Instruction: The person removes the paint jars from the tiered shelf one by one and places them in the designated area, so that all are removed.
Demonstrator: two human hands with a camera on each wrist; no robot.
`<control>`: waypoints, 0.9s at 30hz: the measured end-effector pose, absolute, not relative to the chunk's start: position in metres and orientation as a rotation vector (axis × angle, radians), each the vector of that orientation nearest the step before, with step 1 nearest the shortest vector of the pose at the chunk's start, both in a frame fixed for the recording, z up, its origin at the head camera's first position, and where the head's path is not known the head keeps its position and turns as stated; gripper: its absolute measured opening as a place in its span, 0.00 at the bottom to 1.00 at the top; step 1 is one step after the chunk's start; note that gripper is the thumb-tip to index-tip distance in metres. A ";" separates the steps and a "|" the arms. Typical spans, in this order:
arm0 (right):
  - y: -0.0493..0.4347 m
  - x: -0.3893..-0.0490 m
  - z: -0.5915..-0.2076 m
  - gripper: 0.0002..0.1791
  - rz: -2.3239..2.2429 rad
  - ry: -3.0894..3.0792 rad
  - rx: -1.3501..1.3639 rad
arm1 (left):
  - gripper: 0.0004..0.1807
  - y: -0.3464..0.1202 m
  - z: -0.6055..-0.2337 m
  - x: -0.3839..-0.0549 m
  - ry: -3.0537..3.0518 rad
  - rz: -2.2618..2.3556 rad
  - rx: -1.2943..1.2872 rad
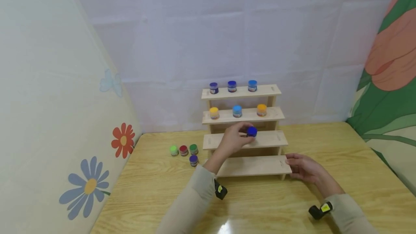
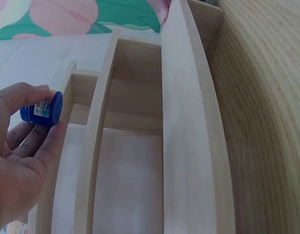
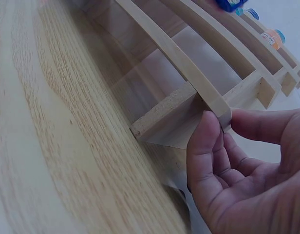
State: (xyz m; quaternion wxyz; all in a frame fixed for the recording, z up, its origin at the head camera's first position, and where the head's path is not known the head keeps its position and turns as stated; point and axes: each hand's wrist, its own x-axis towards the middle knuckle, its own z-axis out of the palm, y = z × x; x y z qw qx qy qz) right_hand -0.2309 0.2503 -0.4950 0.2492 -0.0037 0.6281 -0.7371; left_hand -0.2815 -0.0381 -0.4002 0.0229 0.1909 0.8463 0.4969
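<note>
A small jar with a dark blue lid (image 1: 251,131) is pinched between the thumb and fingers of my left hand (image 1: 234,138), over the second step from the bottom of a wooden stepped rack (image 1: 253,166). In the left wrist view the blue jar (image 2: 42,108) lies sideways with its label showing. My right hand (image 1: 303,169) grips the right end of the lowest board; the right wrist view shows thumb and fingers (image 3: 203,146) pinching that board's corner (image 3: 220,114). Three jars with purple and blue lids (image 1: 232,86) stand on the top step. Yellow, light blue and orange jars (image 1: 261,110) stand one step below.
Left of the rack, several jars are on the wood-grain table (image 1: 156,183): light green (image 1: 174,150), red (image 1: 183,150), dark green (image 1: 193,149) and purple (image 1: 193,160). A white cloth (image 1: 201,39) hangs behind; flower-printed panels (image 1: 123,140) flank the table.
</note>
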 end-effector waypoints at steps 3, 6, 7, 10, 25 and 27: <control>0.251 -0.232 -0.495 0.18 -2.002 1.724 -0.005 | 0.23 -0.046 -0.399 -0.279 2.642 1.534 0.601; 0.251 -0.232 -0.495 0.18 -2.000 1.730 0.001 | 0.23 -0.054 -0.398 -0.274 2.661 1.533 0.598; 0.251 -0.232 -0.495 0.18 -1.999 1.731 0.001 | 0.23 -0.056 -0.397 -0.272 2.670 1.528 0.596; 0.251 -0.231 -0.495 0.19 -1.999 1.729 0.001 | 0.23 -0.063 -0.395 -0.267 2.688 1.519 0.579; 0.250 -0.229 -0.496 0.22 -2.005 1.739 0.003 | 0.23 -0.101 -0.399 -0.255 2.660 1.678 0.565; 0.250 -0.229 -0.495 0.22 -2.006 1.734 0.003 | 0.22 -0.105 -0.397 -0.253 2.666 1.684 0.556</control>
